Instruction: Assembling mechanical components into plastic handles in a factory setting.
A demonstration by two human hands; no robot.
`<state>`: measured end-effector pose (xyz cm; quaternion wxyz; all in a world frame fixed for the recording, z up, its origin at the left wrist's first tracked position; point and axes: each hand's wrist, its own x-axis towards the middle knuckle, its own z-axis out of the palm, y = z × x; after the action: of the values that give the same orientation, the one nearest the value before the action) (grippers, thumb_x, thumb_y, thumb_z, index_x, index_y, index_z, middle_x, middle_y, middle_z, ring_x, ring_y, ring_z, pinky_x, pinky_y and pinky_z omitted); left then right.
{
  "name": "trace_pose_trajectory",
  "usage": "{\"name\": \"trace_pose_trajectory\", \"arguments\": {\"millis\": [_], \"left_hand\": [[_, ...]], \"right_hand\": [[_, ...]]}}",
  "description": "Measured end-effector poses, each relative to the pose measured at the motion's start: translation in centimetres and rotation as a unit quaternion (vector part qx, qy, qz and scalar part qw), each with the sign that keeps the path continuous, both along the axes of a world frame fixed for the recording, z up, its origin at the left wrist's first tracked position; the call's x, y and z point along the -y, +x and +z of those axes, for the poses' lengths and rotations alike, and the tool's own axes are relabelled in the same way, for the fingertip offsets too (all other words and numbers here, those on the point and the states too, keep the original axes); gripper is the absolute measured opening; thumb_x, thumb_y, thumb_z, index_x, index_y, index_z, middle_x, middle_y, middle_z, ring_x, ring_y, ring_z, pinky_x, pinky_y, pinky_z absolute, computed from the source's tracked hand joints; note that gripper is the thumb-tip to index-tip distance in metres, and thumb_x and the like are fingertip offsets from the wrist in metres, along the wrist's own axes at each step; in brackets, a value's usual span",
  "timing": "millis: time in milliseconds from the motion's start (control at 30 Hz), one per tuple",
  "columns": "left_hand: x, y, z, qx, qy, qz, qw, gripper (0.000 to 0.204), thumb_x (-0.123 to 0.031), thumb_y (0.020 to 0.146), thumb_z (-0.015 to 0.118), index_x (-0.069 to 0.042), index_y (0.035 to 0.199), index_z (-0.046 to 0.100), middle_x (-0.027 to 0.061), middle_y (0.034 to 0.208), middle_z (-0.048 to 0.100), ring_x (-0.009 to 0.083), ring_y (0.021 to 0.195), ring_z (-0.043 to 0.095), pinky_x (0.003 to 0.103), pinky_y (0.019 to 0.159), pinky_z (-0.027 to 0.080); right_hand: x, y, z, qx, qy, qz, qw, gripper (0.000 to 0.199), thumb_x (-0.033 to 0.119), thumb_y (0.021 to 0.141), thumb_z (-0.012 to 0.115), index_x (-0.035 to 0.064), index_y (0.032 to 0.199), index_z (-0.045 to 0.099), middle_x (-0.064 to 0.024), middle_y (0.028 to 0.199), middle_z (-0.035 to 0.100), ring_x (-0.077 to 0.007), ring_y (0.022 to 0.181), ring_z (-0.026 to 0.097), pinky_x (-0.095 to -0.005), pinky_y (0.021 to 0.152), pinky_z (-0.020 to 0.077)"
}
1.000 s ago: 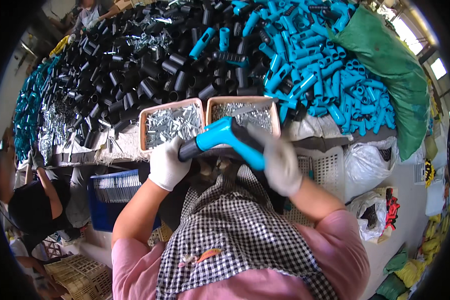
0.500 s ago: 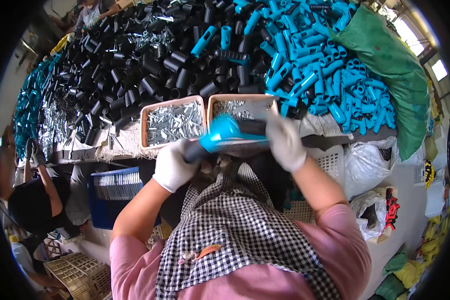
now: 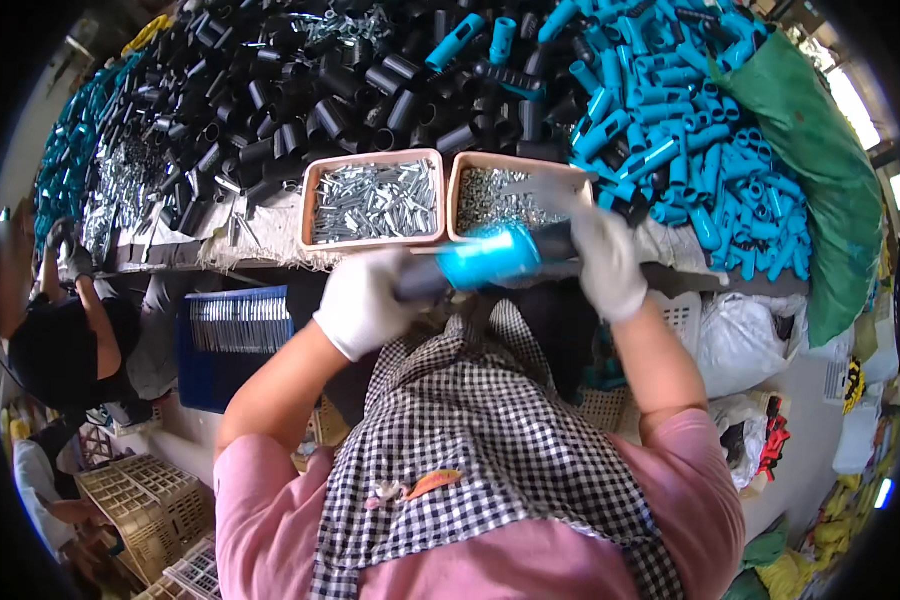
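Note:
A tubular blue and black plastic piece (image 3: 490, 258), like a tool handle, is held level in front of my apron. My white-gloved left hand (image 3: 368, 303) is closed around its black left end. My right hand (image 3: 610, 265), also gloved in white and smeared by motion, is closed at the black right end, its fingertips partly hidden. A blurred grey flat shape (image 3: 548, 190) shows beside the right fingers, over the right tray; what it is I cannot make out. Just beyond the piece stand the left tray (image 3: 306, 205) of metal pins and the right tray (image 3: 454, 195) of small metal parts.
Black tubes (image 3: 335, 118) heap across the table, with blue housings (image 3: 670, 120) at right beside a green sack (image 3: 800, 130). White bags (image 3: 745, 335) stand below right. A blue crate (image 3: 202, 372) of metal strips is at left, near another person's gloved hands (image 3: 70, 250).
The view has shifted, so the trays sit higher and further right. The held piece has turned and its blue part has come nearer the right hand. Both hands stay at its ends.

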<state>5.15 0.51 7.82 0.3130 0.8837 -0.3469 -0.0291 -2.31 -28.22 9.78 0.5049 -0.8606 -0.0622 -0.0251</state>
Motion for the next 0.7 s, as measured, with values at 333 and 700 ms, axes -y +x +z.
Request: {"name": "trace_pose_trajectory", "arguments": {"millis": [333,700], "left_hand": [[-1.0,1.3,-1.4,-0.334,-0.038,-0.139,0.932,0.019,-0.014,0.070,0.072,-0.001,0.082,0.065,0.0078,0.066,0.065,0.0188,0.060,0.065,0.035,0.060,0.052],[-0.9,0.1,-1.6,-0.045,0.227,-0.116,0.966,0.024,-0.016,0.075,0.065,-0.005,0.096,0.065,0.0190,0.072,0.067,0.0310,0.071,0.070,0.043,0.064,0.054]], "right_hand": [[-2.7,-0.1,-1.1,0.318,-0.325,0.222,0.862,0.053,0.058,0.087,0.051,0.0140,0.112,0.066,-0.0087,0.123,0.062,-0.0358,0.129,0.046,-0.0603,0.116,0.0165],[-6.1,-0.4,-3.0,0.025,-0.200,0.142,0.969,0.056,0.024,0.070,0.077,0.0048,0.119,0.061,-0.0165,0.093,0.070,-0.0336,0.086,0.068,-0.0395,0.077,0.0546]]}}
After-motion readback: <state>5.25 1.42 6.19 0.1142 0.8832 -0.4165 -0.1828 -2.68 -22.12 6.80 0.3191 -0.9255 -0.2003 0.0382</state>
